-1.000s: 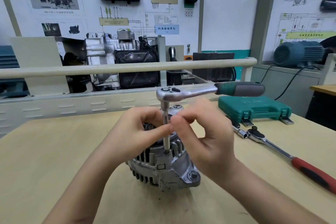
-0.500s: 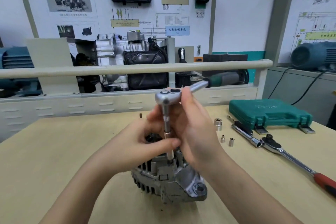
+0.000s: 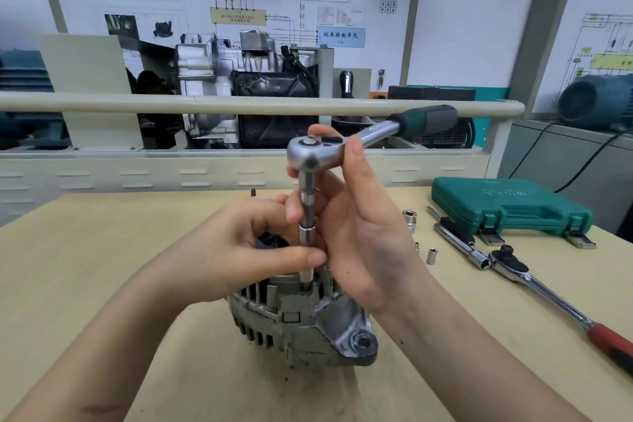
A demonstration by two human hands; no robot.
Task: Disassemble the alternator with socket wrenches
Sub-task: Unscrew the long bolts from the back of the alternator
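A grey finned alternator [image 3: 301,322] stands on the wooden table [image 3: 102,267]. A socket wrench with a silver ratchet head [image 3: 313,151] and a green and grey handle [image 3: 424,118] stands upright on an extension bar [image 3: 307,216], whose socket sits on a bolt at the alternator's top edge. My left hand [image 3: 239,250] pinches the lower end of the extension just above the socket. My right hand [image 3: 356,216] holds the wrench at the head, fingers wrapped behind it and round the neck.
A second ratchet with a red handle [image 3: 548,295] and an extension bar [image 3: 459,243] lie to the right. Three loose sockets [image 3: 431,255] sit near them. A shut green tool case [image 3: 507,204] stands at the back right. A rail and training boards lie behind the table.
The green handle has swung from pointing right to pointing back right. My right hand moved from the extension shaft up to the ratchet head. My left hand stays on the extension.
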